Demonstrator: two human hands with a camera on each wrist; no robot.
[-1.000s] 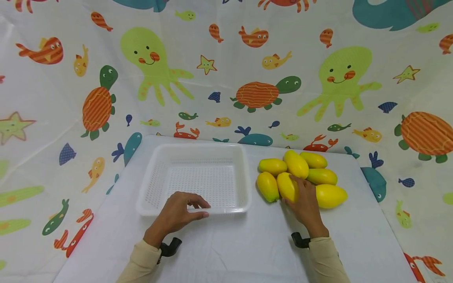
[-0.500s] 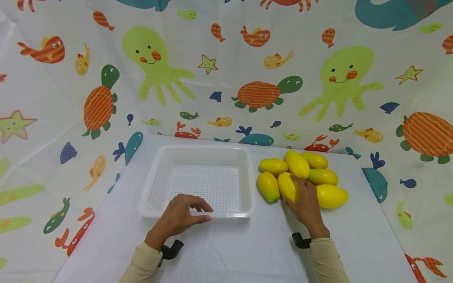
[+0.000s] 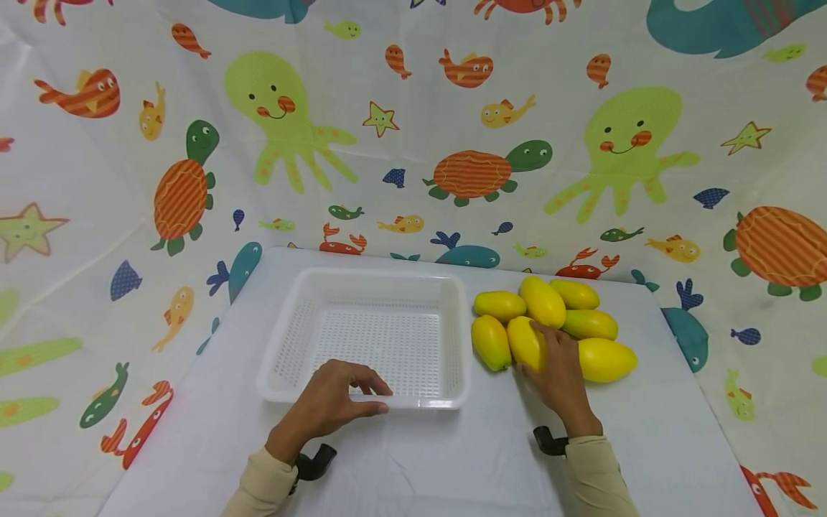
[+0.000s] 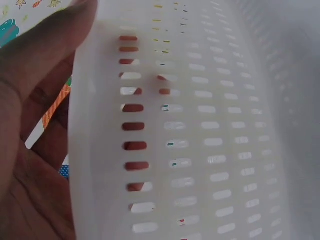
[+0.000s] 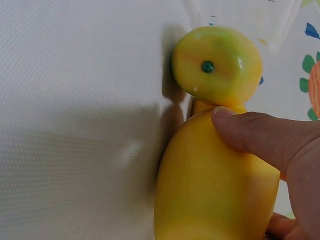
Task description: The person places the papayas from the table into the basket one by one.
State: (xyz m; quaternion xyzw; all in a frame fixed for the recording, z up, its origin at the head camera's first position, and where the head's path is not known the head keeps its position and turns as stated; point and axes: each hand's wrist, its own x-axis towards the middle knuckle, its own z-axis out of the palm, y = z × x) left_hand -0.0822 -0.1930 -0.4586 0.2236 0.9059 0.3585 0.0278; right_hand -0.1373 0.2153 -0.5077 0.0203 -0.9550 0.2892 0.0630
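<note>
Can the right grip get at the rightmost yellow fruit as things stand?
Probably not this instant: the right grip is holding another yellow fruit. Otherwise the way looks free, since the rightmost fruit lies right beside that grip with nothing on top of it.

I've got a white curtain (image 3: pixel 446 111) behind the table (image 3: pixel 672 445) and along both sides, wrinkled at upper left. Prints I can make out: green octopuses (image 3: pixel 633 111), orange-shelled turtles (image 3: pixel 472 174), a small yellow-green starfish (image 3: pixel 381 119) between two octopuses, a red crab (image 3: pixel 581 271) and a blue whale (image 3: pixel 468 256) right above the table's back edge. White cloth (image 3: pixel 452 467) on top, faint creases up front.
</note>
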